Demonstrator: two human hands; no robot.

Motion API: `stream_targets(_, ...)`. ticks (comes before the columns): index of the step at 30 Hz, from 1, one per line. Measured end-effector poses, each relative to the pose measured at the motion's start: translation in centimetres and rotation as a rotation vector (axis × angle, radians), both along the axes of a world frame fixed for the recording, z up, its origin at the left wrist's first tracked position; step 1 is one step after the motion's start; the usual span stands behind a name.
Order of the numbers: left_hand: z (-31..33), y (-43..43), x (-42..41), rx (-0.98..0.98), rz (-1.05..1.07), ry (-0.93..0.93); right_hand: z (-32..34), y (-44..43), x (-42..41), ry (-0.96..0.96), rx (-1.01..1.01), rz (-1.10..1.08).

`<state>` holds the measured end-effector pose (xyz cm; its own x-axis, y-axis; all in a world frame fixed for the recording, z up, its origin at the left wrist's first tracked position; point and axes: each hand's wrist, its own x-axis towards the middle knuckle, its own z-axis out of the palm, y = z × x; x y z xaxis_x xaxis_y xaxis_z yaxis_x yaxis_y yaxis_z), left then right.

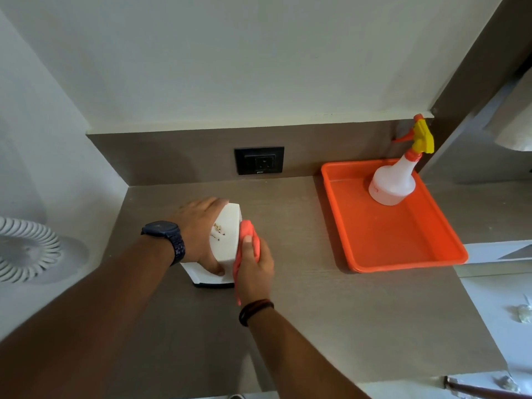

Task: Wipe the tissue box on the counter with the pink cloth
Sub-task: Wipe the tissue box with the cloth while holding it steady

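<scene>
1. The white tissue box [227,240] stands on the brown table [302,312], a little left of the middle, well apart from the orange tray [403,246] at about 2 o'clock from it.
2. The left hand [198,234] lies over the box's left side and top, fingers spread wide; the thumb reaches down to the box's low front edge. Its grip clasps the box and steadies it.
3. A dark wristwatch [167,237] sits on the left wrist.
4. The right hand [254,272] is curled around the pink cloth [249,240], its grip closed on the bunched fabric.
5. The cloth is pressed flat against the box's right face, touching it from near the top edge down toward the base.
6. A dark band [254,311] circles the right wrist.
7. In the tray, at its far right corner, a white spray bottle [393,182] stands upright with a yellow and orange trigger head.
8. At 12 o'clock from the box, a black wall socket [259,160] is set in the brown back panel.
9. Off at 9 o'clock, a white ribbed round object [26,249] shows at the picture's left edge; I cannot tell what it is.
</scene>
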<state>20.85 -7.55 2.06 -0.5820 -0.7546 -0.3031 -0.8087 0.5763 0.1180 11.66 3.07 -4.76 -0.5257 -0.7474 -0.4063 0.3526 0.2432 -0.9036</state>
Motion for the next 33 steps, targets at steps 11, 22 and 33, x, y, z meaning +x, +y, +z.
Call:
stream_targets(11,0.4,0.2,-0.1,0.014,-0.002,-0.011,0.9,-4.8,-2.2,0.015,0.11,0.084)
stream_targets(22,0.2,0.1,0.0,-0.007,0.002,0.046,1.4,-1.9,-1.3,0.107,-0.129,0.117)
stream_targets(33,0.4,0.4,-0.1,-0.008,0.009,-0.003,-0.5,-1.2,-0.3,0.012,0.076,0.057)
